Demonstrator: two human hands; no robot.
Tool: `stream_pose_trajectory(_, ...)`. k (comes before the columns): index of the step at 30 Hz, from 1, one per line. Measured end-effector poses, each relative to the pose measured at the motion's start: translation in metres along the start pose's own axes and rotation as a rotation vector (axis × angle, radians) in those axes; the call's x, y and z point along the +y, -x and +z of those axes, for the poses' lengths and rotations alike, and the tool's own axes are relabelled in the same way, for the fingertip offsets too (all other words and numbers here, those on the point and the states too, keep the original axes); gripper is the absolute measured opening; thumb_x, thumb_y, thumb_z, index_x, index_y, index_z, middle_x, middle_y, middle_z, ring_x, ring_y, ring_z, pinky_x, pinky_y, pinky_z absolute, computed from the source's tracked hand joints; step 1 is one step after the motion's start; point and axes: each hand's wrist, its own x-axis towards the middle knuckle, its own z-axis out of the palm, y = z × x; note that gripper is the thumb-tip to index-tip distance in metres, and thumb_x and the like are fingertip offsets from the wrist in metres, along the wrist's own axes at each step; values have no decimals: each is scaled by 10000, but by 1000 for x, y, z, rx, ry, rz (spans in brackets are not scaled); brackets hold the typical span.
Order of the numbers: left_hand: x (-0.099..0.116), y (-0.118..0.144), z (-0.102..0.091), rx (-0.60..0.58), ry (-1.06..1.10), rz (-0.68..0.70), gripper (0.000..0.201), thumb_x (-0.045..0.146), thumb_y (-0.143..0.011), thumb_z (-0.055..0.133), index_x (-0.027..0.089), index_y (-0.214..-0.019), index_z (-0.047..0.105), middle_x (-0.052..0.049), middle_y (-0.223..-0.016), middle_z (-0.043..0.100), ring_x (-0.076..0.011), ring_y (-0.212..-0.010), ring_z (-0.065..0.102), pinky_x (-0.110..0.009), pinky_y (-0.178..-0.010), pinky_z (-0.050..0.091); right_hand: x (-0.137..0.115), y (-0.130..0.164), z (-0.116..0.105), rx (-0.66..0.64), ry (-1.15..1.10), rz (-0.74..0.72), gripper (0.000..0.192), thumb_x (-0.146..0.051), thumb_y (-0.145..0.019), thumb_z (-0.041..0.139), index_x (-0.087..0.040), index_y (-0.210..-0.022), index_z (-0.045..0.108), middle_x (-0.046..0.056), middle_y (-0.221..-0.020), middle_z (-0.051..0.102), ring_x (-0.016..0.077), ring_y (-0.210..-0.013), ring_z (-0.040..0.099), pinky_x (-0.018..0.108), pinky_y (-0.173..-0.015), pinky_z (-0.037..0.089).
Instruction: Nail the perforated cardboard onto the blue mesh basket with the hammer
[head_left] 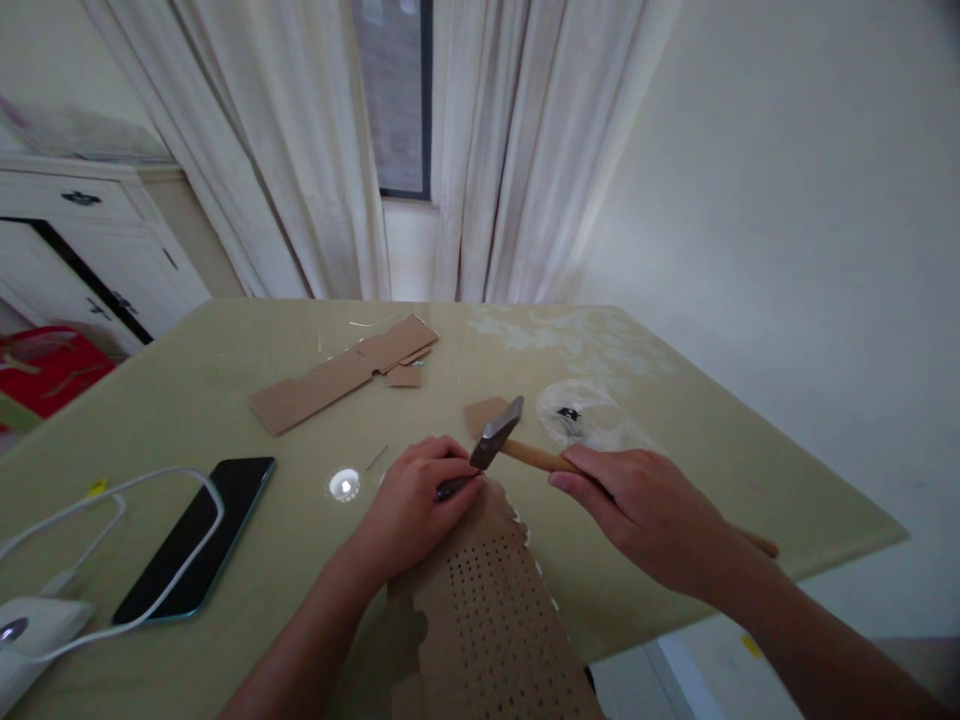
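My right hand (645, 505) grips the wooden handle of a hammer (499, 435), whose metal head hovers just above my left hand (416, 505). My left hand is closed around a thin dark metal piece, maybe a nail or punch (454, 487), pressed at the top edge of a perforated cardboard sheet (487, 610). That sheet lies on the yellow-green table (675, 460) and reaches toward me.
Cardboard strips (341, 375) lie at the table's middle back. A clear plastic bag (589, 415) with a dark item sits behind the hammer. A black phone (199, 535), white cable (112, 495) and a small bright spot (344, 485) are at left. A white cabinet (90, 250) stands far left.
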Motion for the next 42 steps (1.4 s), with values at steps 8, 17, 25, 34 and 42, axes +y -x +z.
stream_pose_trajectory(8,0,0,-1,-5,36,-2,200,284,-1037,678,247,-937,847,-51,-1020,802,-220,-931,740,-366,-848,553,2,2,1,4,-14,2,492,-546,-1180,400,-237,-932,691,35,-769,743,203,-665,666,357,-640,323)
stream_pose_trajectory(17,0,-1,-1,-16,79,-19,182,246,-1019,693,240,-936,855,-36,-994,788,-198,-898,730,-344,-845,533,-1,3,1,14,-21,21,521,-569,-1181,375,-235,-886,645,20,-720,699,190,-634,639,348,-633,305)
stream_pose_trajectory(25,1,-1,-1,-21,86,-36,182,259,-1010,696,242,-922,855,-33,-997,782,-196,-904,726,-337,-854,519,-3,4,-3,14,-2,36,546,-595,-1180,349,-230,-921,662,27,-742,711,196,-640,649,349,-633,294)
stream_pose_trajectory(34,-1,-2,0,-44,93,-63,200,300,-1016,680,237,-906,834,-35,-1016,769,-197,-908,714,-331,-833,504,-4,6,3,-30,5,28,549,-584,-1185,326,-231,-934,663,29,-764,717,204,-663,655,348,-645,297)
stream_pose_trajectory(42,0,-1,1,-39,74,-73,175,271,-999,680,226,-899,816,-42,-999,762,-202,-902,707,-327,-828,494,-6,6,2,-23,8,43,562,-606,-1182,313,-236,-905,634,22,-738,696,209,-663,663,354,-645,286)
